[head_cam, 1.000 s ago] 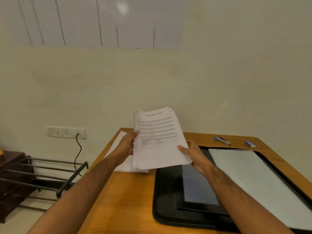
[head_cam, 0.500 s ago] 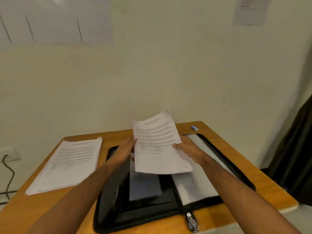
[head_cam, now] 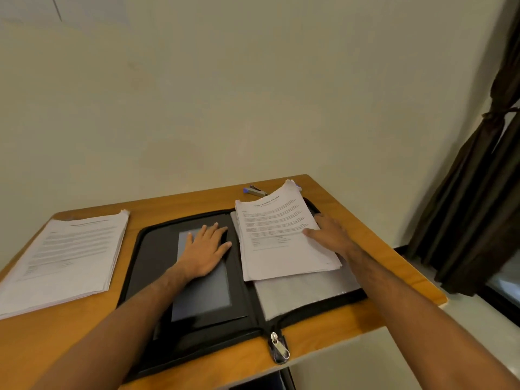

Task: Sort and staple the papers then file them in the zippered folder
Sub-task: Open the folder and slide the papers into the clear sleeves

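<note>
A black zippered folder (head_cam: 157, 249) lies open on the wooden table (head_cam: 351, 204). My left hand (head_cam: 206, 249) presses flat, fingers spread, on the folder's left half. My right hand (head_cam: 330, 235) grips the right edge of a stapled stack of printed papers (head_cam: 278, 240), thumb on top. The stack lies over the folder's right half on a clear sleeve (head_cam: 304, 291), with its far corner lifted a little. A second paper stack (head_cam: 67, 254) rests on the table left of the folder. A blue stapler (head_cam: 254, 190) lies at the table's far edge.
The folder's zipper pull (head_cam: 278, 347) hangs over the table's near edge. A pale wall stands right behind the table. A dark curtain (head_cam: 478, 192) hangs at the right, beyond the table's right edge.
The stack came down from mid-air onto the folder's right half. My left hand let go of it and moved onto the left half. The view swung down and to the right.
</note>
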Demonstrator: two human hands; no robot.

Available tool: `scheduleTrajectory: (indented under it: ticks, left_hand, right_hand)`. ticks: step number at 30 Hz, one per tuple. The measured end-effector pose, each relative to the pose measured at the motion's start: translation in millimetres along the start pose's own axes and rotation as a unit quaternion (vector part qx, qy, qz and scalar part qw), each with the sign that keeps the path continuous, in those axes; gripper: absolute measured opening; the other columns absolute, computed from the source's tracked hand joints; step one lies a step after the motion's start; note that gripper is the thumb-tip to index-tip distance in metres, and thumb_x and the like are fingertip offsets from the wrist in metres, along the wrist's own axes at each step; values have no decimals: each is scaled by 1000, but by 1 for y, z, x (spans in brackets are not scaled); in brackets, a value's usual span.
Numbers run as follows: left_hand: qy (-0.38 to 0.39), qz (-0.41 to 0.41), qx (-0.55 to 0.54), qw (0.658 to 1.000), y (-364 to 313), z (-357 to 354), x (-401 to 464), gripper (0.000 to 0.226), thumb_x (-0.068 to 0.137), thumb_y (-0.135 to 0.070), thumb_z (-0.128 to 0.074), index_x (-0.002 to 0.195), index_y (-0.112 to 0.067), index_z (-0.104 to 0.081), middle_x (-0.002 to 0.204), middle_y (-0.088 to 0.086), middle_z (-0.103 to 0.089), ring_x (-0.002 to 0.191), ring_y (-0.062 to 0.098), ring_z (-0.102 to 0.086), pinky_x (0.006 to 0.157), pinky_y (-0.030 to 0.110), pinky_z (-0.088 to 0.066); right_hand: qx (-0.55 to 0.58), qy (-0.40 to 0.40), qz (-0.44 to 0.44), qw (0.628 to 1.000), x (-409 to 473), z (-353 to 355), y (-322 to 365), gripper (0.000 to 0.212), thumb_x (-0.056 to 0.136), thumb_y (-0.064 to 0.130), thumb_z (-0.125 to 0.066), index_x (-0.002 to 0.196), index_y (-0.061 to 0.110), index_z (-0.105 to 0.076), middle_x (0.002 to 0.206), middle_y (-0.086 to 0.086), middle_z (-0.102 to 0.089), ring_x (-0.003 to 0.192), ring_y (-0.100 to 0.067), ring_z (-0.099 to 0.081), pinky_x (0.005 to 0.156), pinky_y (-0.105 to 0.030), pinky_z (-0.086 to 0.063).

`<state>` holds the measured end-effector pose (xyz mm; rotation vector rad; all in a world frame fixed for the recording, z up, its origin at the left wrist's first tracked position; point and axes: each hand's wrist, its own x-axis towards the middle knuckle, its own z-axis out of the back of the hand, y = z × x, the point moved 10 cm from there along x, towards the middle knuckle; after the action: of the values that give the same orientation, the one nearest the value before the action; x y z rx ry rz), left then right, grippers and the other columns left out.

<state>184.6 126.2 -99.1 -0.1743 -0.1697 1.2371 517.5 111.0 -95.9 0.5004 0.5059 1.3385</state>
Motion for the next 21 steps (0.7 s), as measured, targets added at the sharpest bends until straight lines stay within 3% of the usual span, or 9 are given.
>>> scheduleTrajectory:
  ticks: [4, 11, 14, 17, 18, 21]
  left_hand:
    - [8, -3, 11, 1000, 0, 0, -19, 60, 103, -54, -26, 157, -28, -20, 167, 0, -11, 154, 25, -6, 121, 58, -7]
    - [15, -11, 14, 1000, 6, 4, -64, 60, 102, -55, -29, 155, -29, -24, 166, -1, -15, 153, 25, -11, 121, 59, -12]
    - [-8, -1, 24, 1000, 8, 11, -77, 55, 100, -60, -29, 148, -33, -33, 161, -5, -26, 150, 21, -23, 115, 63, -21]
    - [-40, 13, 49, 998, -1, 29, -72, 46, 100, -59, -28, 132, -32, -48, 145, -5, -45, 137, 20, -41, 113, 66, -20]
    - [-44, 13, 44, 998, -5, 32, -67, 45, 101, -58, -28, 127, -30, -50, 141, -5, -47, 134, 21, -42, 114, 66, -19]
    - [-36, 10, 17, 999, -18, 34, -45, 39, 102, -53, -31, 124, -27, -52, 134, -4, -47, 131, 20, -42, 114, 65, -18]
  right_hand:
    - [-15, 0, 15, 1000, -23, -7, 5, 70, 76, 65, -51, 134, 27, -60, 143, -2, -55, 131, -30, -50, 108, -52, -41]
    - [-9, 24, 8, 1000, -68, -20, 3, 84, 63, 73, -44, 137, 36, -58, 148, 1, -50, 136, -29, -46, 111, -54, -38]
    - [-9, 34, 6, 999, -90, -17, 10, 75, 66, 72, -53, 132, 36, -61, 148, 3, -49, 136, -27, -46, 111, -54, -38]
    - [-38, 0, 21, 999, -92, 1, 25, 45, 89, 48, -64, 128, 26, -63, 136, 9, -47, 131, -21, -42, 112, -45, -34]
    - [-23, -1, 37, 999, -88, 5, 31, 39, 92, 39, -65, 126, 21, -63, 133, 9, -49, 126, -19, -46, 108, -42, -39]
    - [117, 64, 61, 989, -80, 4, 49, 36, 96, 24, -64, 131, 17, -60, 130, 1, -65, 111, -18, -64, 97, -40, -54]
